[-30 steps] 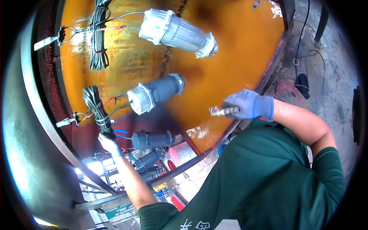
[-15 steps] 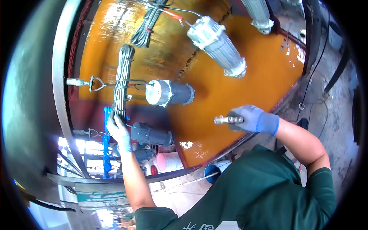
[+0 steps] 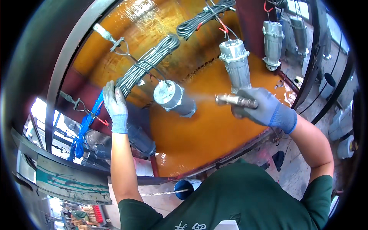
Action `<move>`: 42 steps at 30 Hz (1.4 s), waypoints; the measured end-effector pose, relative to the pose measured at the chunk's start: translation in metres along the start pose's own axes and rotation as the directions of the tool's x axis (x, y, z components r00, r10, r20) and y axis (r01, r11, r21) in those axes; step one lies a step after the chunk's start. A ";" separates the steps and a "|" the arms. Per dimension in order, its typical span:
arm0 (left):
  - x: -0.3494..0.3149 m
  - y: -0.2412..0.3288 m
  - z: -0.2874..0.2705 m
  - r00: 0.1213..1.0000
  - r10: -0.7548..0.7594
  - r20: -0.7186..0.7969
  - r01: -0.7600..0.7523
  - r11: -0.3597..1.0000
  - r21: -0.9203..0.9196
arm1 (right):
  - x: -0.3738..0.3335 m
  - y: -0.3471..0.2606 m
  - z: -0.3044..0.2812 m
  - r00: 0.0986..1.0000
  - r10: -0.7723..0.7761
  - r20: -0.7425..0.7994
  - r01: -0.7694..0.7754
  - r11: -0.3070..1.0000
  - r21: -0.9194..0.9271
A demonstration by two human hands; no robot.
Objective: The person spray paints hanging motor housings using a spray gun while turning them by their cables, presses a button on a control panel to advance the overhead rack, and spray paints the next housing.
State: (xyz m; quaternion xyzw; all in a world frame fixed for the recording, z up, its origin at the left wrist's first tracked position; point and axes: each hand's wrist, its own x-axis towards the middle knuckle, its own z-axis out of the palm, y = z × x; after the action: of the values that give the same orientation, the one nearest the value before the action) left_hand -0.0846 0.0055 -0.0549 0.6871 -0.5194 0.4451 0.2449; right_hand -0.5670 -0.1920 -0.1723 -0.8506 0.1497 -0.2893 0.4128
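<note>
Near dial centre hangs a white-capped grey metal cylinder (image 3: pixel 174 99); at three o'clock the right grip (image 3: pixel 263 108) clasps a silver metal sprayer (image 3: pixel 237 100), newly misting toward it, so spraying seems underway. At nine, the left grip (image 3: pixel 116 106) touches bundled grey cable (image 3: pixel 148 63), closure unclear.

Mist (image 3: pixel 204 97) now at spray gun (image 3: pixel 237 100)

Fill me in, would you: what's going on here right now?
A person in gloves is at work before an orange panel. The right hand grips a metal spray gun, its tip turned toward a grey cylinder, with a faint mist between the two. The left hand is at the lower end of the grey cable bundle beside that cylinder. More cylinders hang to the right, and a blue cable bundle hangs to the left.
</note>
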 end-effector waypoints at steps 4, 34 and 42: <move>0.016 0.014 -0.008 0.974 0.102 -0.202 -0.099 0.995 0.025 | -0.011 -0.021 0.008 0.998 -0.017 0.067 -0.003 0.958 0.285; 0.005 0.070 0.013 0.989 -0.130 0.073 0.147 0.760 -0.633 | 0.076 -0.056 0.008 0.990 -0.099 0.098 0.107 0.991 -0.083; -0.016 0.031 0.016 0.971 -0.239 -0.015 0.164 0.707 -0.688 | 0.086 -0.054 0.003 0.972 -0.157 0.173 0.165 0.986 -0.034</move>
State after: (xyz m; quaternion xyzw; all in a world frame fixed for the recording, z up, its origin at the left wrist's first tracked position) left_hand -0.1087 -0.0100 -0.0799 0.5777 -0.5548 0.2286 0.5534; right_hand -0.4965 -0.1997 -0.0997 -0.8911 0.0514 -0.2444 0.3789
